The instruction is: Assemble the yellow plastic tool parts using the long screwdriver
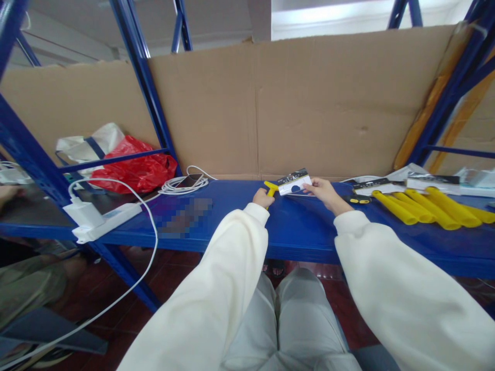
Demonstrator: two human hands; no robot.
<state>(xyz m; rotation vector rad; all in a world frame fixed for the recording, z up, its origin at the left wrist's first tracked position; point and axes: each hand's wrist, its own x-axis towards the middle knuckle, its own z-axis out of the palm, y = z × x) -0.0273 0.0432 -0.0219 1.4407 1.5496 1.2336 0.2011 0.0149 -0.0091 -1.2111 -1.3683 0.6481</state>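
Note:
My left hand (262, 198) is closed around the handle of a yellow T-shaped tool (271, 188), whose crosspiece sticks out above the fingers. Between the fingers and thumb of my right hand (325, 194) is a small flat white-and-black printed packet (294, 183) with a dark oval mark. Its left end is close to the head of the yellow tool; whether they touch I cannot tell. Both hands are over the blue shelf table (301, 232). To the right of my right hand lies a small black-and-yellow item (358, 199), beside several yellow tapered tubes (436, 208).
More white-and-black packets (433, 181) lie behind the tubes. At left are a white power strip (106, 222), a coiled white cable (184, 184) and a red plastic bag (135, 167). A cardboard panel (328, 103) closes the back. Another person's leg (34, 283) shows at far left.

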